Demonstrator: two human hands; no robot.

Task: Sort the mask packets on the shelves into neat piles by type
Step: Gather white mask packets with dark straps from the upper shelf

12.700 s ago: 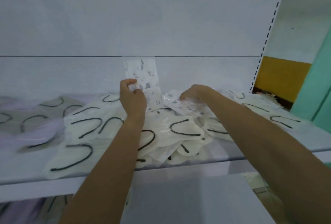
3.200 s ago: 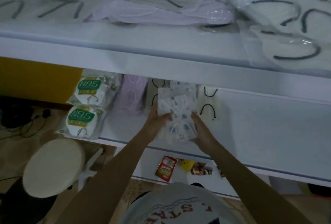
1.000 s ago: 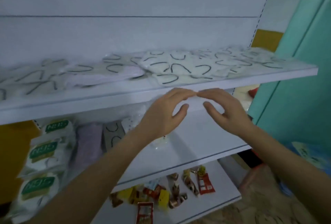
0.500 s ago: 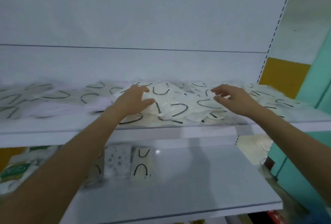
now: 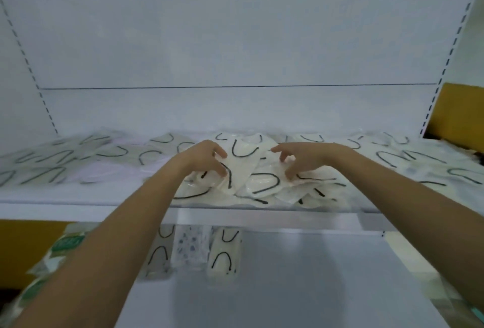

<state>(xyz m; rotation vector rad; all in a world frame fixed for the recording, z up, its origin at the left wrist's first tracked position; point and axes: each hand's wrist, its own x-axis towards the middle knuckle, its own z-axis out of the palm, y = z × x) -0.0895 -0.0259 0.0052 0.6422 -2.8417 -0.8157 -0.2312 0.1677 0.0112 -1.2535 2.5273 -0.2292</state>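
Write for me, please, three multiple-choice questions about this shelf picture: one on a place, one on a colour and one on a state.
1. Where does the patterned pile lie?
A. on the floor
B. on the lower shelf, between two black-loop piles
C. on a stool

2. What colour are the ear loops on the heap under the left hand and right hand?
A. black
B. red
C. green

3. How does this heap lie on the upper shelf?
A. in a neat upright row
B. inside a box
C. loose and overlapping

Answers:
1 B: it shows below the upper shelf's front edge, with a black-loop pile on each side.
2 A: dark curved loops stand out on the cream heap.
3 C: its pieces cross each other at many angles.
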